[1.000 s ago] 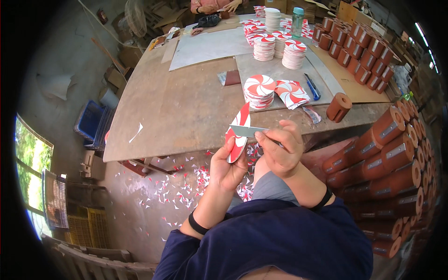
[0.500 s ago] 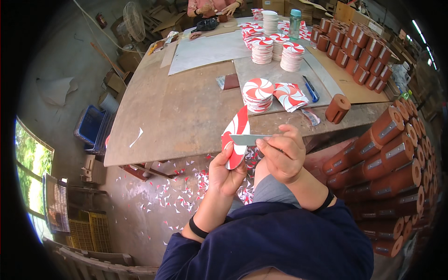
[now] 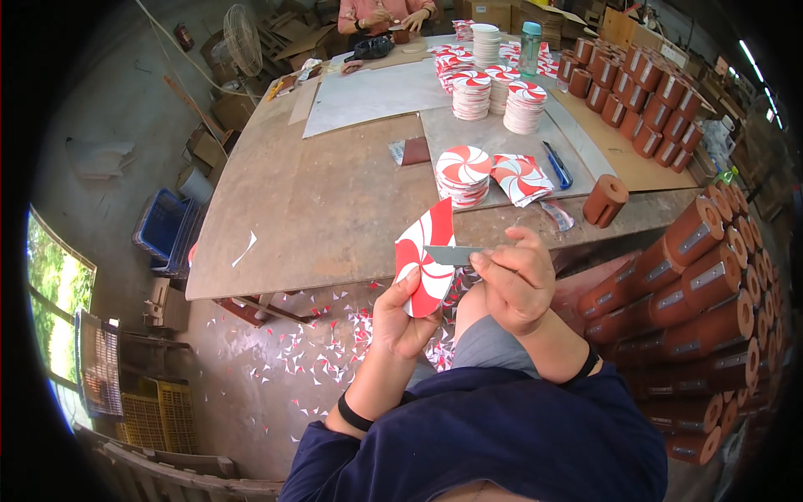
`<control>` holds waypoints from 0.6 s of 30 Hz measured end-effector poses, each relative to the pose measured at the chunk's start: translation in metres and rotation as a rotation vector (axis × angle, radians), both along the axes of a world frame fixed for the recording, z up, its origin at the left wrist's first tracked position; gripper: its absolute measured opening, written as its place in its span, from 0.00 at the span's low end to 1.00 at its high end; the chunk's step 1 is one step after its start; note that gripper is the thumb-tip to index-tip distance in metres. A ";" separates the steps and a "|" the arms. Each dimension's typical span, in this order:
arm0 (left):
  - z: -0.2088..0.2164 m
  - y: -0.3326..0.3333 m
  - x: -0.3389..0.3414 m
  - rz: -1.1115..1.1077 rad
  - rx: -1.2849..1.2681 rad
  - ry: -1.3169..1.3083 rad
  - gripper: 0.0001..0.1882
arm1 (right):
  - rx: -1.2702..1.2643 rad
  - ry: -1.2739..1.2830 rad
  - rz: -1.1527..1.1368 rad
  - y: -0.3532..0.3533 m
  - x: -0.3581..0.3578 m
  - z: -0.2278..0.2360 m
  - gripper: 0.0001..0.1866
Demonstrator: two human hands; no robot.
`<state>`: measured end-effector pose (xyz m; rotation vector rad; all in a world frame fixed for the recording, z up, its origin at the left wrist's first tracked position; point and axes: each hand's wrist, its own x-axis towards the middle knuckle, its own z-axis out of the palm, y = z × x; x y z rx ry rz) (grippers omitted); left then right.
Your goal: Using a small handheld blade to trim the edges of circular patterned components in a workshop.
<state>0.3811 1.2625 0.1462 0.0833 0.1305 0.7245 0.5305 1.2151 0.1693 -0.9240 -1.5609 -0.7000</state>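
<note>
Lying at left on a table [image 3: 293, 192], a paper scrap [image 3: 244, 249]; next, a left hand [image 3: 397, 316] pinches a red-and-white card [image 3: 416, 253] near the table's front edge; a right hand [image 3: 516, 280] pinches a grey blade [image 3: 452, 254] across the card's face; beyond sit a stack of round cards [image 3: 462, 177], square cards [image 3: 520, 178], a blue cutter [image 3: 556, 166] and a brown cylinder [image 3: 605, 202], with more cylinders [image 3: 682, 294] piled at right; some fingers behind the card are hidden, blade contact is unclear, and a co-worker [image 3: 365, 12] is cut off at the top.
</note>
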 end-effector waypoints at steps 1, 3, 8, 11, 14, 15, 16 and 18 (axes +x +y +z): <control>0.002 -0.001 0.001 0.028 -0.015 0.013 0.13 | 0.007 0.001 -0.005 0.000 0.000 0.000 0.13; 0.007 -0.006 0.003 0.048 0.014 0.055 0.14 | -0.031 0.022 -0.012 -0.001 0.002 0.001 0.13; 0.007 -0.005 0.002 0.079 0.096 0.102 0.18 | -0.063 0.062 0.012 -0.003 0.003 0.004 0.14; 0.007 -0.004 0.001 0.045 0.177 0.089 0.19 | -0.080 0.069 0.049 -0.008 0.002 0.005 0.13; 0.007 -0.003 0.001 0.061 0.187 0.103 0.21 | -0.086 0.086 0.060 -0.009 0.002 0.006 0.13; 0.008 -0.004 0.001 0.059 0.235 0.111 0.23 | -0.084 0.083 0.048 -0.008 0.003 0.005 0.13; 0.008 -0.004 0.001 0.058 0.284 0.120 0.24 | -0.082 0.079 0.036 -0.007 0.004 0.004 0.13; 0.006 -0.003 -0.001 0.045 0.322 0.132 0.25 | -0.078 0.081 0.040 -0.006 0.005 0.005 0.13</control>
